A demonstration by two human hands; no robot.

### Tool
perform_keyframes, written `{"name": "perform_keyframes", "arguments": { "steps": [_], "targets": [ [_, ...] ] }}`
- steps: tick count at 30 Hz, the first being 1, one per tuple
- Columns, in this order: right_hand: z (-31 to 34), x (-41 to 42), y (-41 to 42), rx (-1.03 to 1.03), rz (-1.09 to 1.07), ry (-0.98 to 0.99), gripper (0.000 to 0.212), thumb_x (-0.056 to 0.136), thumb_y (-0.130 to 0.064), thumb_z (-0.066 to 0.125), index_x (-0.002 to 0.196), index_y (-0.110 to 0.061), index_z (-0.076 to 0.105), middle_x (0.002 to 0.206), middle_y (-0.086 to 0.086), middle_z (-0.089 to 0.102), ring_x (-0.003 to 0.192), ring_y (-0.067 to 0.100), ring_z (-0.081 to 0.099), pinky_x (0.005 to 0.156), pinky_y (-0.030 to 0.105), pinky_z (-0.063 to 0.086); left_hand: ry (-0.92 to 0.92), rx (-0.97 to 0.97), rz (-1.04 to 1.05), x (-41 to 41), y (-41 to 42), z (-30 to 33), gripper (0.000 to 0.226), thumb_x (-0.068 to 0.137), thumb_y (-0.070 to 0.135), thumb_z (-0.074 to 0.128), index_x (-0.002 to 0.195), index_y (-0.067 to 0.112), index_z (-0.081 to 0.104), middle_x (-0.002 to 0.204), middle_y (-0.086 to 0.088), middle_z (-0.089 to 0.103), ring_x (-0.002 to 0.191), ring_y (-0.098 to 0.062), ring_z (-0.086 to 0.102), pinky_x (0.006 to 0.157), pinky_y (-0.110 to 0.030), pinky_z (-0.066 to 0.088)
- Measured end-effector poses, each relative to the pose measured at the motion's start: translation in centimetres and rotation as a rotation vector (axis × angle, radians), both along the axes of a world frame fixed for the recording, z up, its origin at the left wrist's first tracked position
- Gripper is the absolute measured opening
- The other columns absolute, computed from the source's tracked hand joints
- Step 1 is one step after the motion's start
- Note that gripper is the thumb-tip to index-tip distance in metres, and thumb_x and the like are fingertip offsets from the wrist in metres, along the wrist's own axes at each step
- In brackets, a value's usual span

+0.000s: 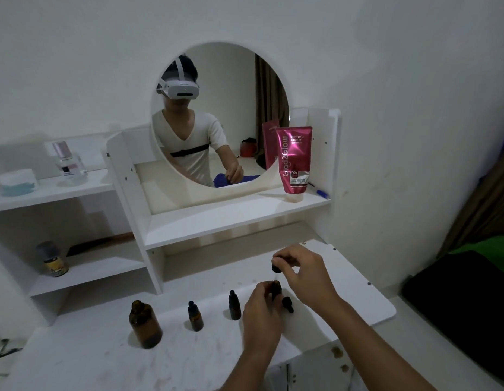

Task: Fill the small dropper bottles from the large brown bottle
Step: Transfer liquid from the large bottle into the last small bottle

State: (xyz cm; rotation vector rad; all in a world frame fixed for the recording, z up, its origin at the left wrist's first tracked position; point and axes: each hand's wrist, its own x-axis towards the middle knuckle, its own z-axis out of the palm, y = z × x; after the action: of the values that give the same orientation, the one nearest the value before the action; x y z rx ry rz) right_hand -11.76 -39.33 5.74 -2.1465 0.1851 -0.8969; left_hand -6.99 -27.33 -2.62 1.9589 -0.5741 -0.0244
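The large brown bottle (145, 325) stands uncapped at the front left of the white vanity top (104, 359). Two small dropper bottles (195, 316) (234, 305) stand capped to its right. My left hand (262, 317) grips a third small bottle (276, 289), mostly hidden by the fingers. Just above it, my right hand (304, 273) pinches a black dropper cap (275, 268), its glass tube pointing down at the bottle's mouth. Another black dropper cap (288, 303) lies on the top beside my left hand.
A shelf unit with a round mirror (219, 114) rises behind the work spot. A pink tube (294, 162) stands on its shelf. A clear perfume bottle (67, 163) and a jar (18, 180) sit on the upper left shelf, a small jar (52, 259) lower down.
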Motion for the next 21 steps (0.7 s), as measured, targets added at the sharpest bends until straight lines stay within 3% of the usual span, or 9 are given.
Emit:
{"name": "perform_keyframes", "arguments": {
  "steps": [6,11,17,21],
  "targets": [
    [-1.1,0.8,0.5,-0.039,-0.084,0.001,0.017,0.090,-0.009,0.074,0.076,-0.019,0.073,0.076,-0.012,0.069,0.075,0.009,0.069,0.074,0.031,0.058,-0.014,-0.018,-0.007,0.7,-0.2,-1.1,0.020,0.100,0.020,0.058,0.109,0.037,0.062,0.100,0.025,0.070,0.096,0.002,0.066,0.085,-0.028,0.057],
    [-1.1,0.9,0.6,-0.011,-0.083,0.057,0.010,0.094,-0.016,0.071,0.086,-0.020,0.075,0.083,-0.012,0.071,0.079,0.007,0.070,0.078,0.025,0.059,-0.024,-0.006,0.004,0.9,-0.2,-1.3,0.019,0.101,0.022,0.058,0.111,0.038,0.062,0.104,0.026,0.069,0.099,0.004,0.064,0.089,-0.024,0.056],
    [-0.9,0.6,1.0,-0.034,-0.136,0.034,0.018,0.090,-0.009,0.074,0.075,-0.018,0.071,0.075,-0.012,0.069,0.075,0.008,0.069,0.074,0.026,0.057,-0.034,-0.028,0.001,1.0,-0.3,-1.5,0.020,0.102,0.020,0.058,0.113,0.036,0.064,0.103,0.025,0.069,0.098,0.005,0.064,0.087,-0.018,0.054],
    [-0.4,0.3,1.4,0.031,-0.115,0.034,0.010,0.094,-0.012,0.071,0.086,-0.017,0.075,0.080,-0.011,0.073,0.078,0.005,0.072,0.077,0.020,0.058,0.003,-0.018,0.005,1.1,-0.3,-1.8,0.022,0.102,0.023,0.058,0.120,0.033,0.063,0.106,0.026,0.069,0.102,0.007,0.064,0.092,-0.024,0.055]
  ]
}}
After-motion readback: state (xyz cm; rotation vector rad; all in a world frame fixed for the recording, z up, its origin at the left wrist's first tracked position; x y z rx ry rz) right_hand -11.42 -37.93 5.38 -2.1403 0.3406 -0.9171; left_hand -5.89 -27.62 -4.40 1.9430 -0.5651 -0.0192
